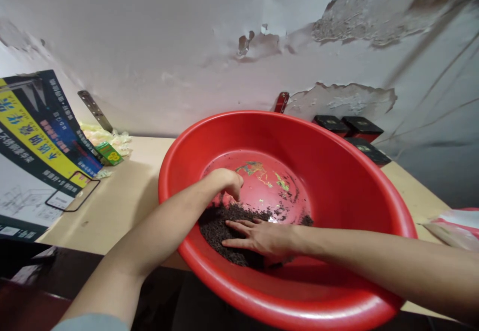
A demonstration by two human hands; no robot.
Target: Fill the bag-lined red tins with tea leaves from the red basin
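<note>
A large red plastic basin [359,191] is in front of me, with dark, loose, crumbly material [215,226] heaped at its near left; I cannot tell whether it is tea leaves or soil. My right hand [262,239] lies palm down on the heap, its fingers stretched out and spread. Just beyond the heap, over the basin floor, my left hand [229,182] is bent at the wrist with its fingers curled downward. Most of those fingers are hidden, and so is anything in them. Dark bits are scattered across the printed floor of the basin.
The basin rests on a pale tabletop [123,196] against a peeling wall. At left stand a printed cardboard box [41,156] and a small green box [108,154]. Several black boxes [362,127] sit behind right; a plastic bag [454,229] lies at far right.
</note>
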